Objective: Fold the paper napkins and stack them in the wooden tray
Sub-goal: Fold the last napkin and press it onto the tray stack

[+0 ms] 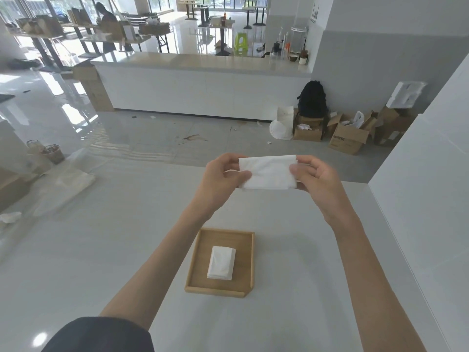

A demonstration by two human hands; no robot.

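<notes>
A white paper napkin (267, 172), folded into a wide rectangle, is held up in the air above the far part of the white table (101, 250). My left hand (220, 179) pinches its left edge and my right hand (314, 176) pinches its right edge. Nearer to me on the table lies the wooden tray (195, 262), a shallow square with low walls. A small stack of folded napkins (221, 262) rests in the tray's middle.
A white wall panel (418, 199) borders the table on the right. Beyond the table's far edge are a glossy floor, a long white counter (203, 82), cardboard boxes (347, 138) and a black backpack (312, 100). A crumpled tissue (10, 217) lies at far left.
</notes>
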